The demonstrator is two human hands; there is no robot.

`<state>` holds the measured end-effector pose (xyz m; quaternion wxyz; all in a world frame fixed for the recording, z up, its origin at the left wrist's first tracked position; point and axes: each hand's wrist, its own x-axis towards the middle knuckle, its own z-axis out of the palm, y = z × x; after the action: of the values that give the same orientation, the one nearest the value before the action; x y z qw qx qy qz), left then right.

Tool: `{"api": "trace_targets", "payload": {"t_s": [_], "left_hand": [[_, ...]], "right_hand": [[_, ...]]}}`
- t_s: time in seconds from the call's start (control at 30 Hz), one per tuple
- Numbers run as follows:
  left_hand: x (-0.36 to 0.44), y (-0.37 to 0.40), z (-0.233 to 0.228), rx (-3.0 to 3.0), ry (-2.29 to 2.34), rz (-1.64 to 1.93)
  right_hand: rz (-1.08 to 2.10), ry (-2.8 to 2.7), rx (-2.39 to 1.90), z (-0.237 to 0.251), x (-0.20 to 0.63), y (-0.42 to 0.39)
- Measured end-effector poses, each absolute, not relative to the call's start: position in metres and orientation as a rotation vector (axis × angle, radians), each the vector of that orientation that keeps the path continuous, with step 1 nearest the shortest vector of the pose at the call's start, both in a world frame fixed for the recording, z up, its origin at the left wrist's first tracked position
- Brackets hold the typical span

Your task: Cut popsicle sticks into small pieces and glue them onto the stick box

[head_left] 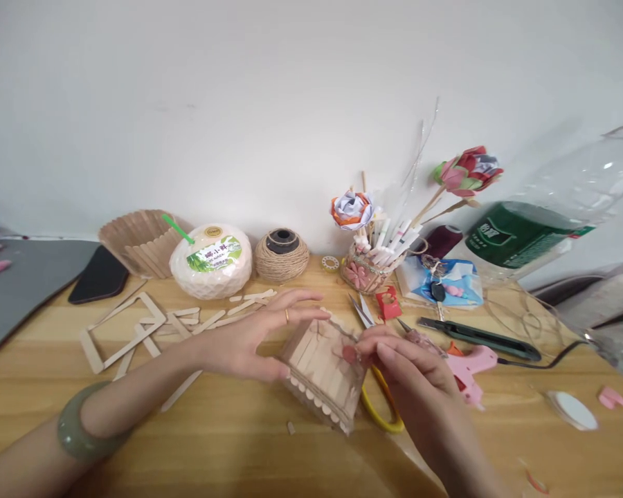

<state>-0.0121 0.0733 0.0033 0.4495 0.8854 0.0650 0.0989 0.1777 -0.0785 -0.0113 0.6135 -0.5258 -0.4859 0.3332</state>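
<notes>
A small box of wooden craft sticks (322, 363) with a scalloped lower edge sits tilted on the table in front of me. My left hand (262, 337), a ring on one finger, spans its left side, thumb at the near corner and a fingertip at the top edge. On the box's face is a red round piece (349, 354) with pale bits around it. The fingers of my right hand (412, 370) are pinched together right beside that piece; what lies between them is hidden. Yellow-handled scissors (384, 408) lie partly behind the box and my right hand.
Loose craft sticks (150, 332) lie at left. Behind stand a stick basket (135, 242), a wrapped coconut (211, 259), a twine ball (282, 256) and a pen holder (360, 270). At right are a pink glue gun (472, 366), a utility knife (482, 339) and a big bottle (529, 232).
</notes>
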Motion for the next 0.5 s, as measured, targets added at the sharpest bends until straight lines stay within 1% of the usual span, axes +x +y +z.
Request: {"api": "trace_targets", "payload": {"t_s": [0.13,0.2,0.37,0.5], "left_hand": [[-0.004,0.056,0.013,2.139,0.359,0.561],[0.002,0.047,0.014,2.122,0.406,0.663],[0.018,0.031,0.015,2.106,0.29,0.728],[0.027,0.021,0.019,2.098,0.332,0.74]], "right_hand": [[0.903,-1.014,-1.092,-0.01,0.175,-0.076],[0.933,-0.989,-1.064,-0.008,0.173,-0.076],[0.948,-0.921,-1.099,-0.004,0.172,-0.082],[0.975,-0.871,-1.087,-0.002,0.172,-0.088]]}}
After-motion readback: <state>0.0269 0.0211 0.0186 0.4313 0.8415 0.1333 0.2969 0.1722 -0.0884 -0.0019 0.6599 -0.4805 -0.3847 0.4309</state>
